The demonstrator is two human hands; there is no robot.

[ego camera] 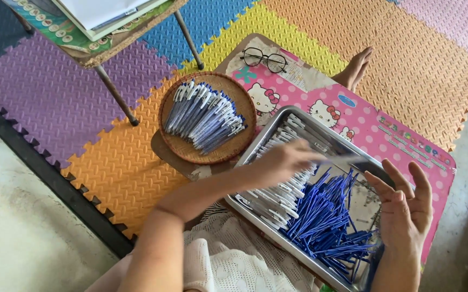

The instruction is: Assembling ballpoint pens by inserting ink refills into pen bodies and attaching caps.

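Left hand [282,159] pinches a blurred pen part over the rectangular steel tray [277,127]; right hand [404,208] open beside blue plastic pen barrels [323,216], fanned leftward.

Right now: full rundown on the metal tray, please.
The metal tray is a shiny rectangular steel pan with a raised rim, lying angled on the pink cartoon-printed table. White pen barrels fill its left half, loose blue pen parts the right. The left hand reaches over it; the right hand is at its right edge.

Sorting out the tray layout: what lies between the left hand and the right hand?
In the head view, a heap of blue pen parts lies in the metal tray between the left hand and the open right hand.
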